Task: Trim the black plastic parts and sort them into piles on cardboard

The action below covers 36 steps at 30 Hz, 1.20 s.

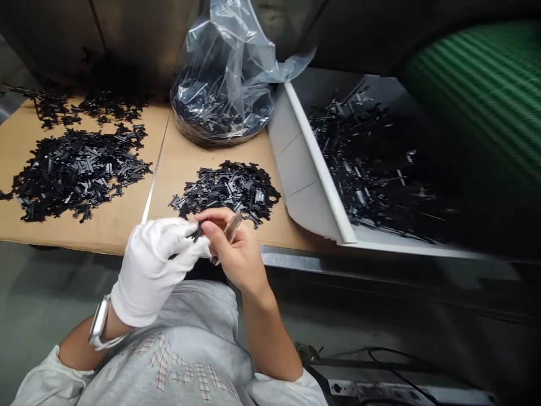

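Note:
My left hand (154, 265), in a white glove, is closed on a small black plastic part (196, 232) held just in front of my chest. My bare right hand (232, 251) is closed round a thin metal tool (230, 230), its fingertips meeting the black part. Both hands hover at the near edge of the cardboard-covered table (122, 225). Just beyond them lies a small pile of black plastic parts (228, 189).
A larger pile of black parts (76, 169) lies at the left, more scattered behind it (84, 107). A clear plastic bag of parts (224, 90) stands at the back. A white-walled box (313, 169) of black parts sits at the right. A green ribbed surface (486, 84) lies beyond.

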### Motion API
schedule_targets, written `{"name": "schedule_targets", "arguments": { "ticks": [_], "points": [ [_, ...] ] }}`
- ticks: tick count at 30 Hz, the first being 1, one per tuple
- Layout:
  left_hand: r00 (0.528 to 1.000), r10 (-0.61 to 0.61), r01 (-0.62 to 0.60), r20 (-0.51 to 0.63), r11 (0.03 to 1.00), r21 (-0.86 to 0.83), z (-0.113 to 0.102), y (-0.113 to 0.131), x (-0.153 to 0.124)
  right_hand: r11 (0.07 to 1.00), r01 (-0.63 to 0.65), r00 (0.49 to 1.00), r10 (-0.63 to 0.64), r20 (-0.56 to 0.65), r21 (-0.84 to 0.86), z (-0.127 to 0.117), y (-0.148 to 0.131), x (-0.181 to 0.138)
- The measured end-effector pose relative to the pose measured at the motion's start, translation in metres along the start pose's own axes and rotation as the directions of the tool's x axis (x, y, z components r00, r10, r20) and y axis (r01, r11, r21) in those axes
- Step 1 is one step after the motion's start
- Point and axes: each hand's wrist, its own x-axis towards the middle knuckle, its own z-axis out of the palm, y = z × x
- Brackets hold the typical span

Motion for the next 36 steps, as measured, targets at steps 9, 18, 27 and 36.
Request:
{"name": "schedule_targets", "arguments": {
  "ticks": [9, 18, 27, 36],
  "points": [
    [0.741, -0.349, 0.668, 0.573, 0.472, -0.576, 0.018, 0.004, -0.009, 0.962, 0.164, 0.986, -0.156, 0.053, -0.220, -0.016, -0.017, -0.030],
    [0.857, -0.390, 0.515, 0.336, 0.669, -0.536, 0.019, 0.035, -0.012, 0.687, 0.516, 0.855, -0.448, 0.260, -0.512, -0.022, -0.021, -0.038],
    [0.844, -0.403, 0.537, 0.355, 0.609, -0.584, 0.027, 0.045, -0.009, 0.748, 0.542, 0.840, -0.496, 0.220, -0.383, -0.026, -0.022, -0.033],
    [0.819, -0.405, 0.570, 0.406, 0.649, -0.504, 0.025, 0.044, -0.010, 0.753, 0.523, 0.852, -0.457, 0.255, -0.398, -0.030, -0.021, -0.033]
  ]
}}
